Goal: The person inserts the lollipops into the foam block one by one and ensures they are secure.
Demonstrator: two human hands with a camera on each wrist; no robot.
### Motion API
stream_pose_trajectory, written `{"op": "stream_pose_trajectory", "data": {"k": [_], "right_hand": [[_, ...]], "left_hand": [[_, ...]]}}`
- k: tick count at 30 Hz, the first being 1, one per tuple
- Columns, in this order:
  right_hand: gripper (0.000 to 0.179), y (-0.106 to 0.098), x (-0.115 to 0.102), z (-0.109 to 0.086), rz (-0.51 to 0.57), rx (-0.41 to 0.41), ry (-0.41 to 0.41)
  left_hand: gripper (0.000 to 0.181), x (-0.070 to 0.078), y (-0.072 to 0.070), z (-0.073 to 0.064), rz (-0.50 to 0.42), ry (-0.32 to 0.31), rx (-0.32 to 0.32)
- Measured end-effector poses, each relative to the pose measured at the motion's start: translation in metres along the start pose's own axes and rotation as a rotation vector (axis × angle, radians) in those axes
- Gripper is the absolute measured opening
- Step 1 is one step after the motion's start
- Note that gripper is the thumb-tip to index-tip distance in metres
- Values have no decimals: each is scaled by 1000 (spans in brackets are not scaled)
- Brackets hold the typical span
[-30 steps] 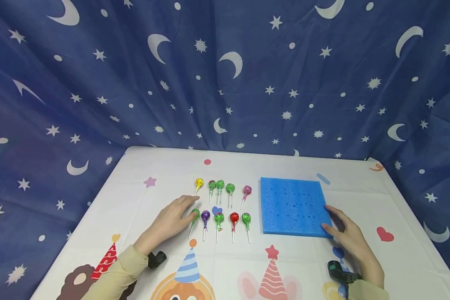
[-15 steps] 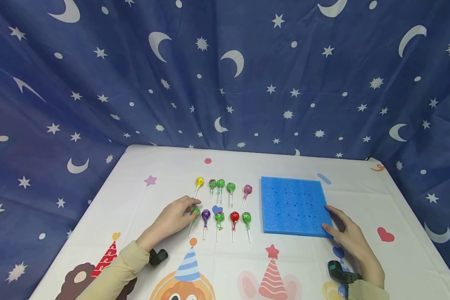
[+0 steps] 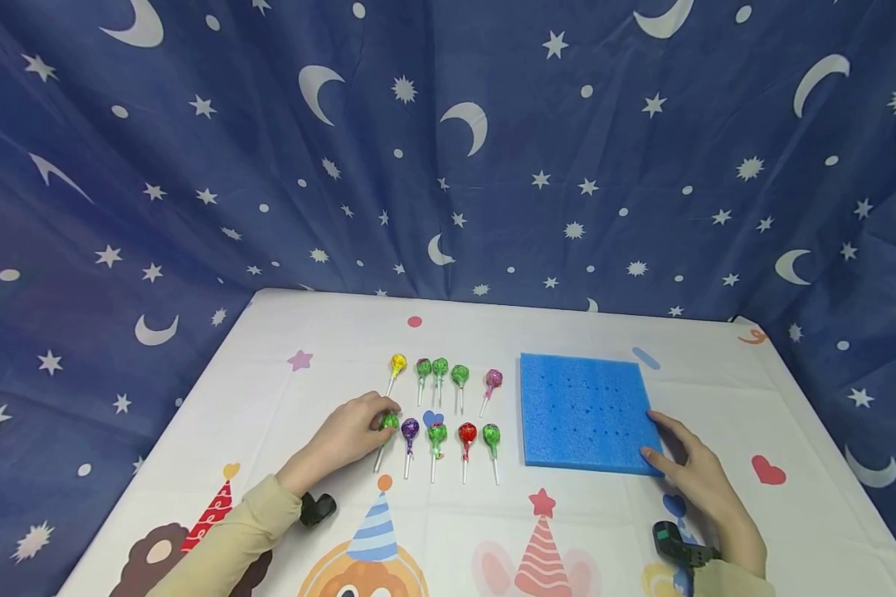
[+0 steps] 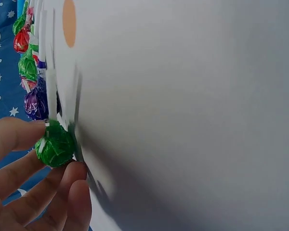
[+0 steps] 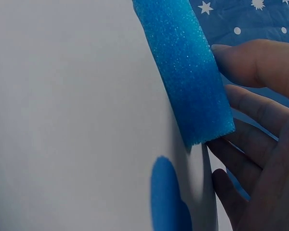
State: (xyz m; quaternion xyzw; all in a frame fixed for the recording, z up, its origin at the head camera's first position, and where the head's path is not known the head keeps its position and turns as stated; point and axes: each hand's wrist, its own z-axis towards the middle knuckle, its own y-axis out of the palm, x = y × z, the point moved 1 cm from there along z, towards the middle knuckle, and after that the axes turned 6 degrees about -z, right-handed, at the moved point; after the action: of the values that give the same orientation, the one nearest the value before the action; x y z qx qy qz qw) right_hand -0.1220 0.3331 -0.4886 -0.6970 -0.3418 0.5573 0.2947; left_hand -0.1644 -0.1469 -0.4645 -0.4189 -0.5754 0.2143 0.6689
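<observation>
My left hand [image 3: 347,431] pinches a green-wrapped lollipop [image 4: 56,145] by its round head, thumb on one side and fingers on the other. This lollipop is at the left end of the front row, its white stick pointing toward me. Beside it lies a purple lollipop [image 3: 410,429], then a green one, a red lollipop [image 3: 466,433] and another green. A blue foam block [image 3: 586,410] dotted with small holes lies flat to the right. My right hand [image 3: 690,464] rests at its right edge, thumb near the front corner, fingers extended along the side [image 5: 188,72].
Behind the front row lie a yellow lollipop [image 3: 397,365], several green ones and a pink lollipop [image 3: 494,379]. The white tablecloth [image 3: 343,332] has printed party figures. A dark blue curtain [image 3: 388,191] with moons and stars hangs along the table's back.
My left thumb and fingers have closed in on the head of the green lollipop at the front row's left end. My right hand and the foam block stay in place.
</observation>
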Motion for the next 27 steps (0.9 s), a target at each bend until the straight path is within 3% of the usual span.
{"op": "stream_pose_trajectory", "data": {"k": [27], "right_hand": [[78,0,0,0,14,4,-5]], "left_hand": [[22,2,0,1,-57,25,9]]}}
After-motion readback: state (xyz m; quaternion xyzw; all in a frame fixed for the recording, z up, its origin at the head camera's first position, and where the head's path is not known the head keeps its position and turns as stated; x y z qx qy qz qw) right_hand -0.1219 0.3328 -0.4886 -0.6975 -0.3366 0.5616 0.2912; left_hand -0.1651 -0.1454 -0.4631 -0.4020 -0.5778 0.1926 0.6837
